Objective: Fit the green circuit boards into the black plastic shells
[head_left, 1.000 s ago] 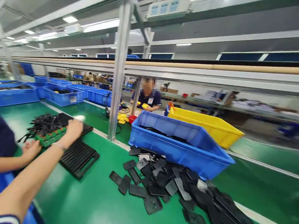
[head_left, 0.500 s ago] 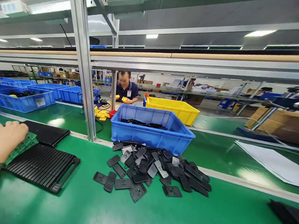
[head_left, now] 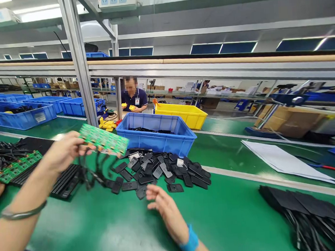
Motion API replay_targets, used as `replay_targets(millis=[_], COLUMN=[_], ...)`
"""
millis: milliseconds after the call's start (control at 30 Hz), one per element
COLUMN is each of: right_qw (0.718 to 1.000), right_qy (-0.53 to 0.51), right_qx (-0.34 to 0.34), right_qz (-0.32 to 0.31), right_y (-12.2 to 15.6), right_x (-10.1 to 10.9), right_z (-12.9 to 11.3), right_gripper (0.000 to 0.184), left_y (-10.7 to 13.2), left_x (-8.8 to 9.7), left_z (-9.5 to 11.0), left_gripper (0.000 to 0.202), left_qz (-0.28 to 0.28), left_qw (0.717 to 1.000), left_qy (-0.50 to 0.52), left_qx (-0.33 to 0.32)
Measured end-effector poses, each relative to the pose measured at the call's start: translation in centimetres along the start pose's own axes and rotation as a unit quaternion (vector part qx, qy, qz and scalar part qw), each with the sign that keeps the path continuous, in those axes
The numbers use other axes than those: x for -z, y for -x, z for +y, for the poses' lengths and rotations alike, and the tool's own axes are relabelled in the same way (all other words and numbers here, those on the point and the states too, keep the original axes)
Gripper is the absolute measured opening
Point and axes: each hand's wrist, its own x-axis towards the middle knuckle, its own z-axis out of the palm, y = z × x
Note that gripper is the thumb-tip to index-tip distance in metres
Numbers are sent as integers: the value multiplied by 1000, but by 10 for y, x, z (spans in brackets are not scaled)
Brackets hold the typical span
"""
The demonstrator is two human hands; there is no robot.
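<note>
Over belt (head_left: 241, 212): left fingers (head_left: 78, 147) pinch circuit board (head_left: 104, 139); right fingers (head_left: 153, 190) spread; bin label (head_left: 40, 117) illegible.

No writing can be read; the white label (head_left: 40, 117) on the left blue bin (head_left: 19, 120) is too blurred.

We hold our left hand (head_left: 64, 152) raised at the left, fingers pinched together; our right hand (head_left: 163, 207) hovers nearer, fingers seemingly spread, blurred.

Factory assembly line: green conveyor belt (head_left: 232, 216), parts bins (head_left: 156, 135).
</note>
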Motion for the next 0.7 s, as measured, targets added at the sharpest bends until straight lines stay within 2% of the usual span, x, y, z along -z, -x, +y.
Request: replay_targets(millis=[33, 100, 167, 267, 333, 400, 533, 700], right_qw=[998, 986, 975, 967, 964, 965, 979, 988], right_qy=[-59, -157, -201, -186, -177, -174, -109, -21], right_qx=[-12, -48, -90, -127, -144, -160, -151, -102], right_qz=[20, 16, 32, 115, 134, 110, 78, 114], right_y=[-5, -12, -16, -19, -20, -21, -22, -21], right_x=[8, 23, 36, 51, 59, 63, 62, 52], right_z=[-9, -20, -21, -15, -14, -16, -19, -8], right_gripper=[54, 64, 57, 29, 23, 25, 32, 38], left_y=[7, 21, 35, 48, 50, 50, 57, 68], left_x=[-25, -73, -114, -151, -161, -164, -160, -157], left_z=[-20, -65, -109, -154, -166, -171, -179, -190], left_gripper=[7, 5, 5, 6, 13, 21, 31, 43], left_qz=[-89, -195, -227, -240, -241, -246, -279, -259], left_qw=[994, 960, 907, 878, 876, 881, 901, 933], left_qy=[33, 106, 181, 180, 174, 167, 148, 147], left_qx=[59, 169, 305, 372, 380, 368, 296, 200])
